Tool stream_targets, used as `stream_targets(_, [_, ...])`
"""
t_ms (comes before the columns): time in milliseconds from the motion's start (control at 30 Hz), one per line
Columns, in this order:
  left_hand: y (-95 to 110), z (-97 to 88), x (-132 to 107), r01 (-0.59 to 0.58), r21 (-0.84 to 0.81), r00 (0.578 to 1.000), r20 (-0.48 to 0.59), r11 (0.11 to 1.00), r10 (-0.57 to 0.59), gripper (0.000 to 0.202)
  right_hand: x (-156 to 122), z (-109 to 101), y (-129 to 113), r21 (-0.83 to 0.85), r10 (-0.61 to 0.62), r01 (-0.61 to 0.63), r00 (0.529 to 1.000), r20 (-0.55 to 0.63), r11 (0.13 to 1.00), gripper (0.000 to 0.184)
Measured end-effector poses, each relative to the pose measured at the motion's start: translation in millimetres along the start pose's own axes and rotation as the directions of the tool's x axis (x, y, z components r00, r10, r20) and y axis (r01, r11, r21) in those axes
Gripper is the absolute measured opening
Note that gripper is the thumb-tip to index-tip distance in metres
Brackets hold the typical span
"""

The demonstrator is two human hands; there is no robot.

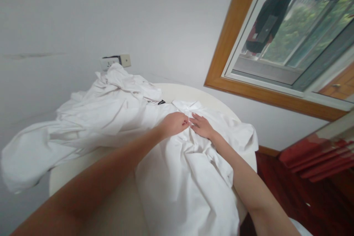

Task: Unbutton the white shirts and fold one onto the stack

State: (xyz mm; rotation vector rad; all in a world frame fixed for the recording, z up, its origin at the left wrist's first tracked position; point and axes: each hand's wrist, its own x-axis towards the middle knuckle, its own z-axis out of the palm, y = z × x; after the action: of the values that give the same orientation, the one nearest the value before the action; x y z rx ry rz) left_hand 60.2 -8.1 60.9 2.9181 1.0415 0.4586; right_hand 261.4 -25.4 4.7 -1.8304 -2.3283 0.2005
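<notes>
A white collared shirt [182, 180] lies front up on a round table [177, 91], its collar towards the wall and its lower part draped towards me. My left hand [174, 123] is closed, with curled fingers gripping the shirt's front opening just below the collar. Right beside it, my right hand [203, 127] rests on the other side of the opening, fingers spread and lying on the cloth. The fingertips of both hands nearly meet there. Any button between them is too small to make out.
A heap of white clothing [105, 114] covers the table's left side and hangs over its edge. A small black item [161, 102] shows beside the heap. Behind are a wall socket [110, 62] and a wood-framed window [276, 40]. A red curtain [318, 155] hangs at right.
</notes>
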Motion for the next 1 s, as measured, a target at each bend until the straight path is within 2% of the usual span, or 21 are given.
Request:
stream_targets(100, [12.8,-7.8,-10.9,-0.026,-0.003,0.993,0.114,1.000,0.027,0.036,-0.4,0.6,1.8,0.027,-0.022,0.021,1.000,0.011,0.999,0.049])
stream_targets(200, [18.9,-9.9,-23.1,-0.077,0.063,0.989,0.127,0.995,0.069,0.037,1.5,2.7,3.3,0.089,-0.006,0.009,0.999,-0.036,0.996,0.043])
stream_targets(333, [14.6,-8.9,-28.9,-0.092,0.157,0.990,0.120,0.983,0.074,0.027,5.1,0.6,-0.8,0.301,0.062,-0.041,0.996,-0.062,0.953,0.036])
stream_targets(433, [5.2,-6.0,-24.0,-0.090,0.143,0.987,0.143,0.986,0.069,0.015,6.5,0.1,-8.9,0.406,0.124,-0.076,0.988,-0.093,0.911,0.028])
stream_targets(500, [0.0,-2.9,-19.1,-0.096,0.050,0.990,0.112,0.994,0.090,0.015,7.6,2.8,-13.9,0.414,0.183,-0.101,0.970,-0.162,0.905,0.023])
stream_targets(600, [-1.0,3.0,-14.1,-0.079,-0.112,0.997,-0.003,0.991,0.079,0.020,10.7,9.0,-16.2,0.418,0.240,-0.114,0.934,-0.264,0.901,0.019])
stream_targets(700, [6.1,7.3,-15.3,-0.047,-0.113,0.988,-0.155,0.993,0.029,0.019,13.1,13.3,-13.3,0.425,0.250,-0.091,0.908,-0.335,0.900,0.022])
stream_targets(733, [9.2,7.5,-17.0,-0.070,-0.072,0.978,-0.203,0.995,0.054,0.017,13.2,13.9,-12.1,0.413,0.247,-0.086,0.901,-0.355,0.907,0.022])
stream_targets(800, [14.5,6.1,-21.2,-0.197,0.047,0.950,-0.239,0.979,0.203,0.016,12.0,13.6,-10.5,0.359,0.231,-0.084,0.892,-0.388,0.929,0.020])
stream_targets(833, [16.2,4.8,-23.5,-0.284,0.103,0.930,-0.214,0.953,0.300,0.016,10.7,12.9,-10.3,0.319,0.211,-0.081,0.893,-0.397,0.944,0.019])
stream_targets(900, [17.6,2.1,-27.5,-0.449,0.147,0.880,-0.099,0.882,0.464,0.014,7.7,10.8,-10.9,0.227,0.153,-0.065,0.904,-0.399,0.972,0.017])
stream_targets(967, [16.1,0.8,-30.9,-0.541,0.087,0.840,0.009,0.836,0.543,0.012,4.9,8.7,-11.9,0.153,0.100,-0.043,0.915,-0.390,0.987,0.016])
stream_targets(1000, [14.6,0.9,-32.3,-0.552,0.041,0.834,0.039,0.833,0.551,0.012,4.0,7.9,-12.2,0.130,0.084,-0.036,0.919,-0.385,0.991,0.016])
